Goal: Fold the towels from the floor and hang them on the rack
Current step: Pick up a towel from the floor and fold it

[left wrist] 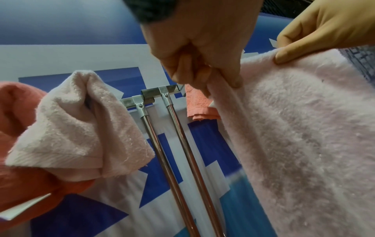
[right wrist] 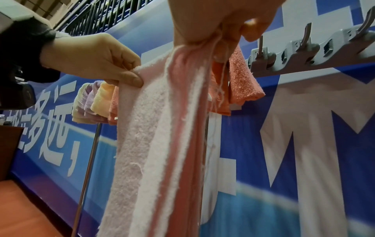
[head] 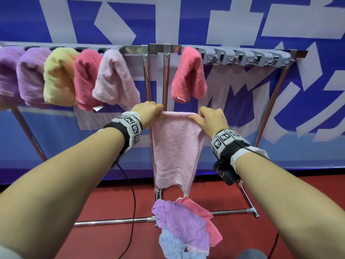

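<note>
Head view: left hand point(head: 149, 112) and right hand point(head: 211, 117) each pinch a top corner of the pale pink towel point(head: 175, 150); keep edges level, fold evenly before hanging on the rack point(head: 164, 49).

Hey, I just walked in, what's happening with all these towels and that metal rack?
A person is holding a pale pink towel up by its top edge, the left hand pinching one corner and the right hand the other, so it hangs down in front of the rack. Six folded towels already hang on the rack: five on the left section, and one coral towel on the right. A pile of towels in purple, pink and blue lies on the red floor.
</note>
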